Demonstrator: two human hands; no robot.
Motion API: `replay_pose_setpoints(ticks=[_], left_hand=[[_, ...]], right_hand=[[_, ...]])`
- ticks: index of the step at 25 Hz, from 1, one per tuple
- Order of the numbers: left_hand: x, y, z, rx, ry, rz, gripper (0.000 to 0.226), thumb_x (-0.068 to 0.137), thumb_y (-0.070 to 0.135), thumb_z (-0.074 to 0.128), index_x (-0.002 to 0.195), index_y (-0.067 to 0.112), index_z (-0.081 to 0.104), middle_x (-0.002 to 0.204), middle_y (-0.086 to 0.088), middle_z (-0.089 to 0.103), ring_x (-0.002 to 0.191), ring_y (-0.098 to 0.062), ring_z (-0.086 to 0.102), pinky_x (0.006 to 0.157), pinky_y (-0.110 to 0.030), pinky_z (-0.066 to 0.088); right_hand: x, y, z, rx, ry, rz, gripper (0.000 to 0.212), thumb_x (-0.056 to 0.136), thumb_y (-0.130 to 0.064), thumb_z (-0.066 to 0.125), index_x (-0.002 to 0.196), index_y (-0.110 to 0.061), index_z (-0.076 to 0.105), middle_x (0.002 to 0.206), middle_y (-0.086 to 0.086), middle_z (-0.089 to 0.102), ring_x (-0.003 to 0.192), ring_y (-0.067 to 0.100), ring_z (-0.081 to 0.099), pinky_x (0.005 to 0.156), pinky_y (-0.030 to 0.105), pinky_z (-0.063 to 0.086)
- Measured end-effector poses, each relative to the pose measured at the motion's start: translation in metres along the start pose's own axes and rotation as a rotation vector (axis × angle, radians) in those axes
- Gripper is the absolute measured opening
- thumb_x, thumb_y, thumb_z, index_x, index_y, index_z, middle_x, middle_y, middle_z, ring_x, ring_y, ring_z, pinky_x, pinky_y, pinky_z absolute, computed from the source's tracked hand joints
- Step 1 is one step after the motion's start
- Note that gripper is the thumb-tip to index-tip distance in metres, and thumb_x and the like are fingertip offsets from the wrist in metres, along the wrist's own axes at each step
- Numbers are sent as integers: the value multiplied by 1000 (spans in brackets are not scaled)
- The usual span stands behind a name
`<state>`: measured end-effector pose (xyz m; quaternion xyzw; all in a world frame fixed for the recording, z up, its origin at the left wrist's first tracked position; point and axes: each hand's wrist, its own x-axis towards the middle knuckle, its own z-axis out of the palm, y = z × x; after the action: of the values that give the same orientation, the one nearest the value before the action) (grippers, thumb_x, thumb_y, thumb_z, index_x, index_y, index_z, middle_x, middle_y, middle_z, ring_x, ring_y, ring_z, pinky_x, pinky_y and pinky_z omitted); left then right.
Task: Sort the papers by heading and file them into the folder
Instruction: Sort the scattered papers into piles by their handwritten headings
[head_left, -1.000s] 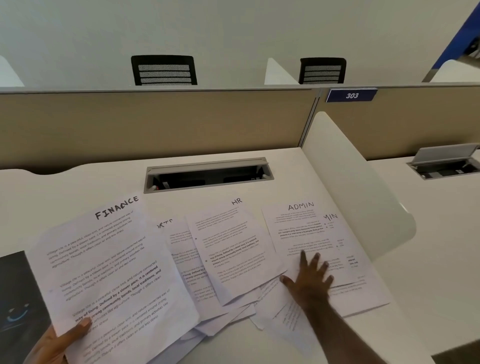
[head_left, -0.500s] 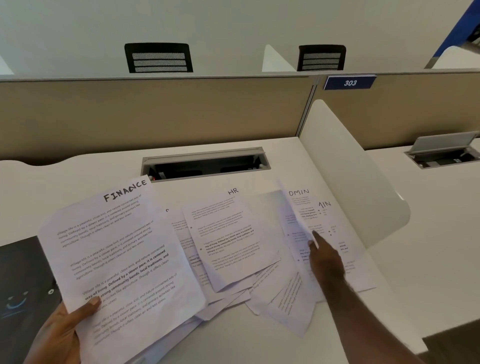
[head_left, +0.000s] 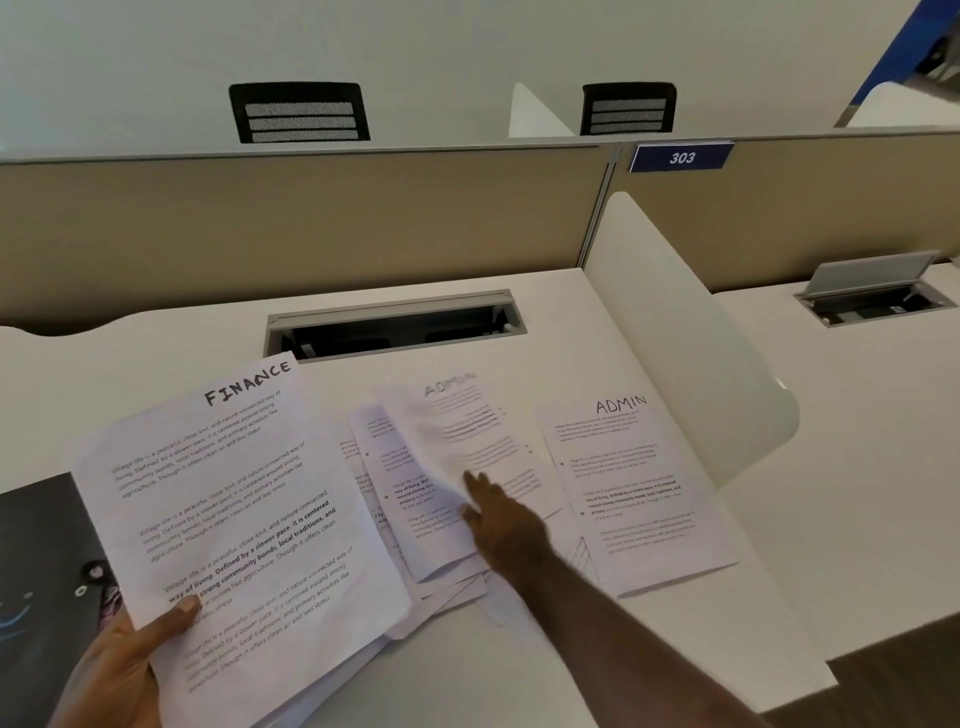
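The top ADMIN sheet (head_left: 467, 441) has just travelled. One second ago it was lying on a second ADMIN sheet (head_left: 636, 493), on the right of the HR page; now it is blurred with motion and it covers the place where the HR heading was readable, directly in front of the cable slot (head_left: 395, 325) of the desk (head_left: 675, 649). The second ADMIN sheet is now fully uncovered, and lies flat to the right of the slot, near the white divider (head_left: 685, 353).

The right hand (head_left: 504, 525) has its fingers almost straight, with the fingertips (head_left: 470, 478) touching the moving sheet; whether the thumb pinches the edge under it, I cannot tell. The left hand (head_left: 119, 670) holds the FINANCE stack (head_left: 234, 519) to the left of the slot, the thumb pressing on the top page and the other fingers hidden below.

The dark folder (head_left: 47, 571) lies further left, partly under this stack, and no paper is filed in it yet. I judge that the sorting goes on: the two ADMIN pages are now separated, so they must be collected together again.
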<state>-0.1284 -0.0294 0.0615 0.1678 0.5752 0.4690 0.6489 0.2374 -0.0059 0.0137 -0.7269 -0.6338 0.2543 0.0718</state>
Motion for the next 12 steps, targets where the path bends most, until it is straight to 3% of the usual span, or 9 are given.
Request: replay_pose_setpoints(ticks=[1,3,6,8,10,12], left_hand=[[-1,-1,2,-2,-3,0,42,95,-5,43,126,16,62,107,-5,76,89,-27,74,73,-54,56],[-2,-1,5,-8,1,5,49,96,-5,42,138,17,53,108,-5,76,90,-27,74,74,-54,56],[-4,0,3,-13,-4,-15,45,90,-4,46,124,19,65,111,-8,75,91,-31,73,73,-61,53],[-6,-1,0,-17,-2,-21,44,83,-2,51,117,19,70,114,-10,73,92,-31,73,73,-61,53],[-5,-4,-1,-8,11,-19,50,88,-4,49,132,17,59,125,-13,68,92,-30,73,73,-56,56],[-4,-6,2,6,1,-23,51,94,-4,45,142,14,49,133,-15,62,92,-29,73,74,-53,57]], right_hand=[[2,-3,10,8,-159,15,64,96,-57,25,152,-30,10,161,0,13,147,20,19,115,40,26],[-2,-1,14,23,-210,-20,70,95,-56,33,152,-30,2,162,-3,-4,149,20,-3,119,43,10],[-27,27,6,147,-12,-77,69,95,-47,45,152,-34,9,160,-12,-4,147,11,-10,122,39,4],[-53,63,6,114,18,-45,76,91,-47,53,150,-38,6,158,-14,-9,146,8,-15,122,36,3],[-77,92,9,-10,-71,-7,87,84,-62,52,146,-42,-6,155,-15,-20,145,8,-21,122,36,0],[-90,105,15,-104,-111,-16,90,72,-83,32,141,-46,-12,154,-16,-25,144,8,-22,121,34,-4]])
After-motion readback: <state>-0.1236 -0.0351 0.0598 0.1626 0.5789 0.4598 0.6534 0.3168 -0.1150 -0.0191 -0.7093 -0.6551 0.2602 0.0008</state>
